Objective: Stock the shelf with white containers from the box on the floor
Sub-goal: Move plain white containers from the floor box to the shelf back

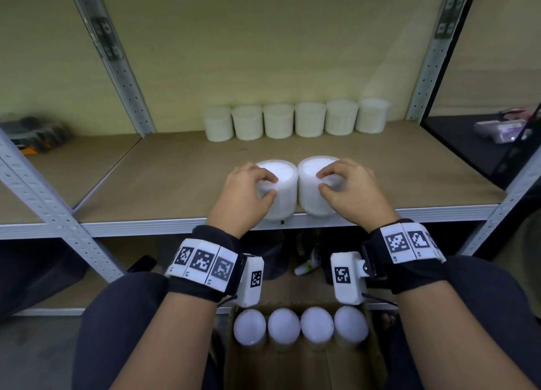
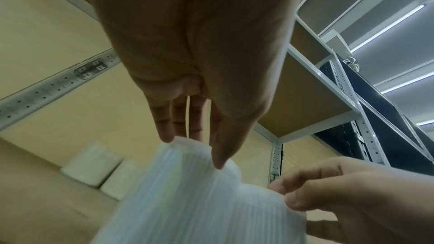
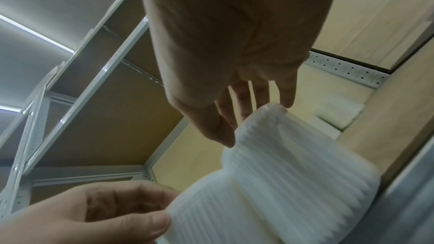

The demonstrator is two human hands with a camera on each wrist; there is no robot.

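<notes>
White ribbed plastic containers (image 1: 279, 190), mid-frame: your left hand (image 1: 243, 195) and right hand (image 1: 349, 192) are grasping one each, fingers curled around rims, seating them together at the brown shelf (image 1: 175, 179) edge.

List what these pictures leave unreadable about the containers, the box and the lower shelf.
- Cardboard box: the head view's bottom edge cuts it off, so containers beyond the four white lids cannot be counted.
- Left container and right container: left hand and right hand cover their near sides; both wrist views blur the ribbed walls.
- Lower shelf items: dark, partly hidden by the wrist cameras.
</notes>
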